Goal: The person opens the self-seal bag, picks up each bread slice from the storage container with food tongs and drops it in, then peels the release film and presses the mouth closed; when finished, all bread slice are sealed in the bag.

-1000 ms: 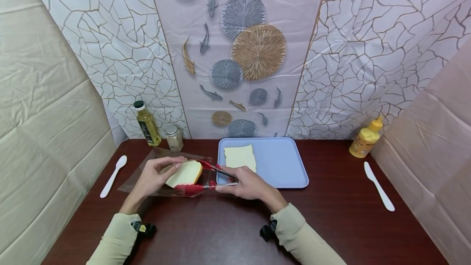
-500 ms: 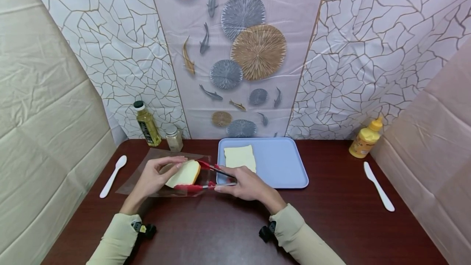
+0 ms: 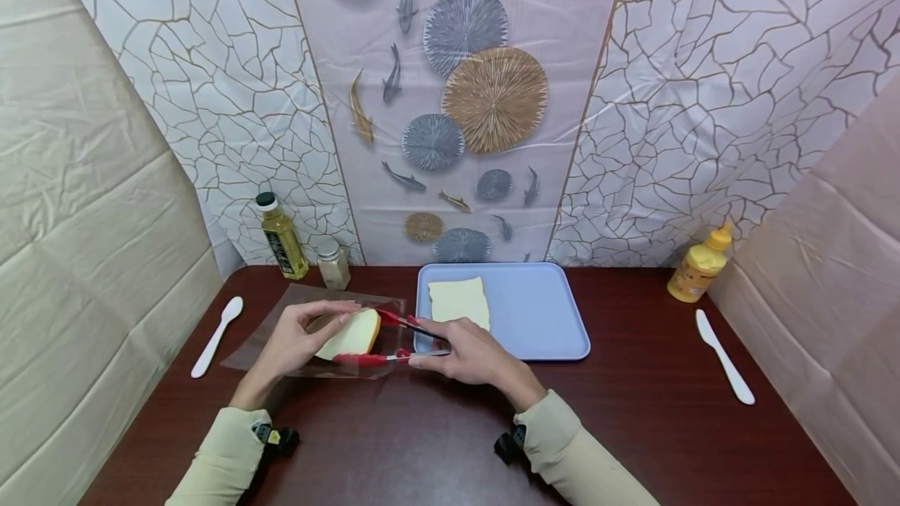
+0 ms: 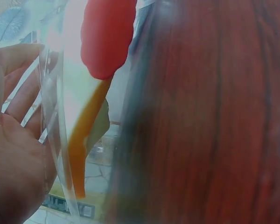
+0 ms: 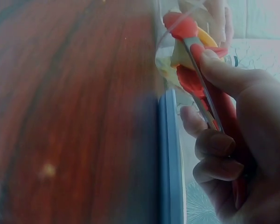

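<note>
My left hand pinches the upper edge of a clear plastic bag on the dark wooden table, holding it open. Inside lies a slice of bread with a tan crust. My right hand grips red-tipped metal tongs, whose tips reach into the bag on either side of the slice. In the left wrist view a red tong tip shows through the plastic. A second slice lies on the blue tray.
An oil bottle and a small jar stand at the back left. A white spoon lies far left, a white knife far right, and a mustard bottle at the back right. Walls close in on three sides.
The tongs and bread slice have shifted slightly left, deeper into the bag. My left hand keeps its hold on the bag edge.
</note>
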